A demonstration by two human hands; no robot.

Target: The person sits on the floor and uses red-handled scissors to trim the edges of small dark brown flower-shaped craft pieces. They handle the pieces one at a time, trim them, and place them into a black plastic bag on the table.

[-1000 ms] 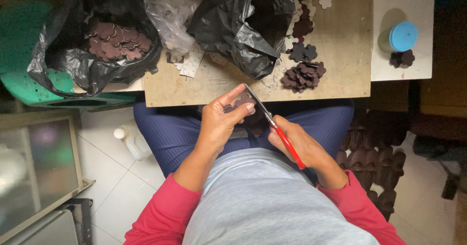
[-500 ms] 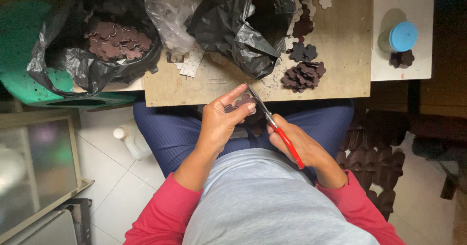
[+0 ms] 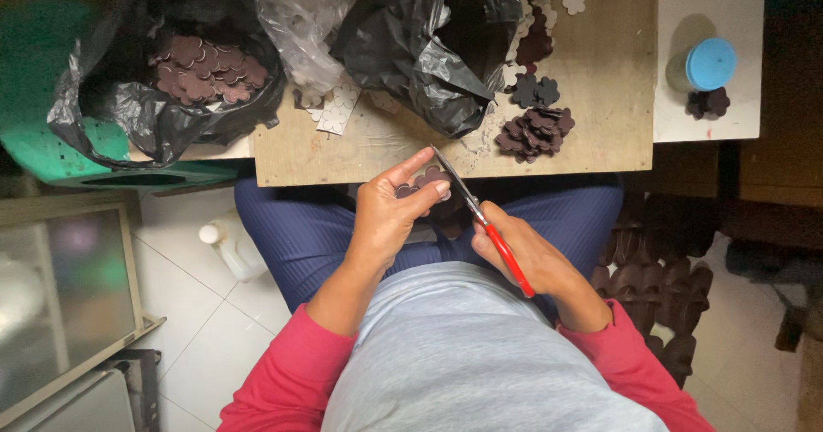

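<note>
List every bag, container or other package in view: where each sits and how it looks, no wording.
Black plastic bag: left of board, open, full of dark brown flower-shaped pieces.
Clear plastic bag: top centre, crumpled, holding pale pieces.
Second black bag: centre of board, crumpled.
Blue-lidded container: white surface at right, round.
White bottle: floor at left, white cap.

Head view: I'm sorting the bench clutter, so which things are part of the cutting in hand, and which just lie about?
In use:
left hand pinching a dark flower-shaped piece
right hand working the red-handled scissors

Lying about:
pile of cut dark pieces
black bag of pieces
blue-lidded jar
white bottle on the floor
</note>
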